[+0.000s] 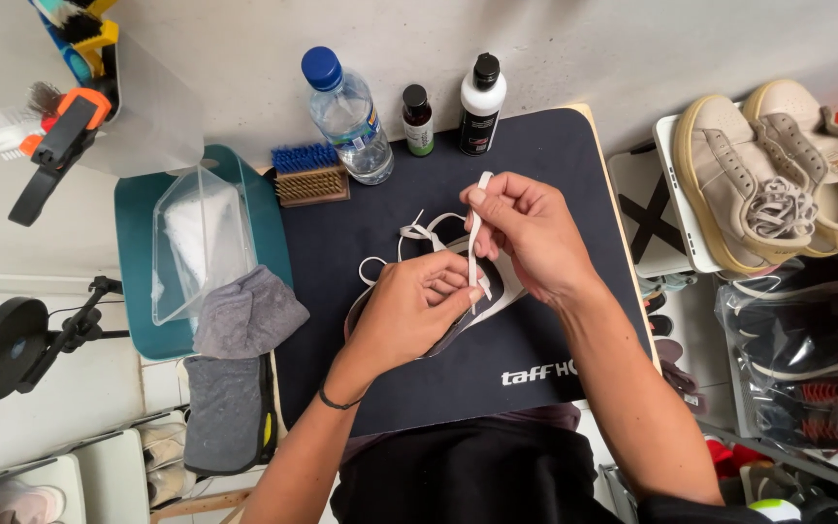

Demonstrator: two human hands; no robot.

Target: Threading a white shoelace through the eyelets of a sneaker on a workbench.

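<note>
On the dark mat (535, 320) a white and black shoe (497, 291) lies near the middle, mostly hidden under the person's hands. The left hand (409, 315) is closed over the shoe, pressing it down, fingertips at the eyelets; the right hand (526, 233) pinches a white lace (477, 228) and holds its end up above the shoe, while more loops of lace trail toward the mat's far edge. Judging from this, a hard tug could slide the shoe across the mat or pull the lace out of an eyelet, and a wide elbow could knock over the bottles at the far edge. There stand a clear water bottle (349, 121) partly filled, a small dark bottle (418, 121) and a white bottle with a black cap (481, 105), contents unseen. Off the mat's left edge, a clear tub (196, 243) sits on a teal tray (138, 262) and holds something white; a blue-bristled brush (308, 175) lies by the far left corner.
</note>
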